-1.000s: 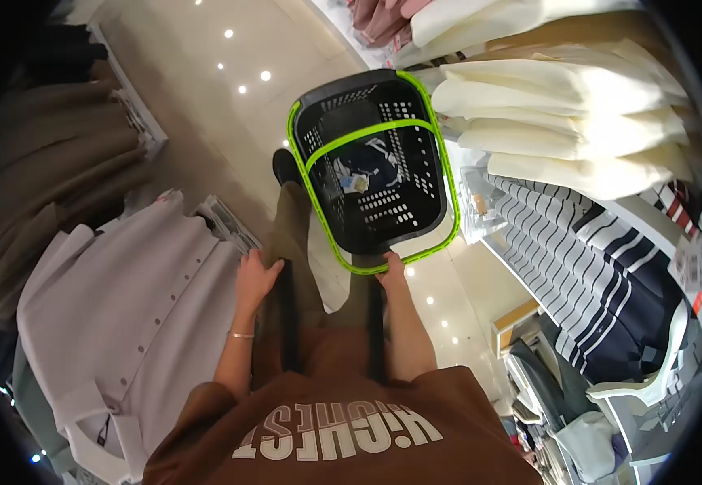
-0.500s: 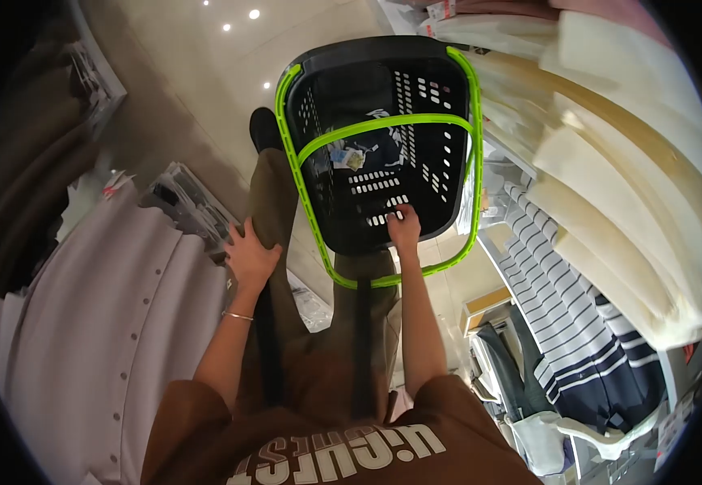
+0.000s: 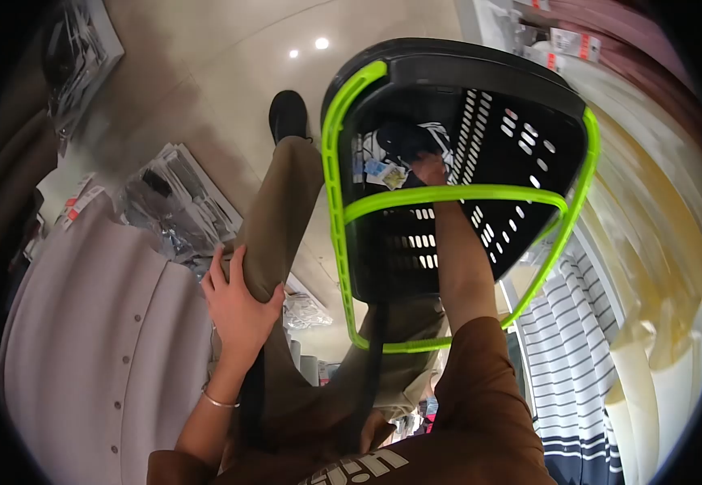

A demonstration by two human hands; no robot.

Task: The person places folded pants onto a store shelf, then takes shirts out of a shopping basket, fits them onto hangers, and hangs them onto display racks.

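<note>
Reach looks done: my right hand (image 3: 429, 169) down inside black perforated plastic basket (image 3: 456, 69), at dark navy-and-white cloth bundle (image 3: 399, 141). Cloth not lifted out; lies under and left of grip. Fingertips lost against dark cloth; cannot tell if pinching or only touching. Bright green plastic handle (image 3: 520, 192) crosses over my wrist. Pale blue-and-yellow printed card (image 3: 385, 173) beside grip, unreadable. Left hand (image 3: 242, 307) spread on olive-brown trouser knee (image 3: 263, 263).

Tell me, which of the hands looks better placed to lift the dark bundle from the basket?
Probably the right hand: it is down inside the basket, at the dark bundle, though any grip is unclear. The left hand rests spread on the trouser leg, outside the basket.
</note>
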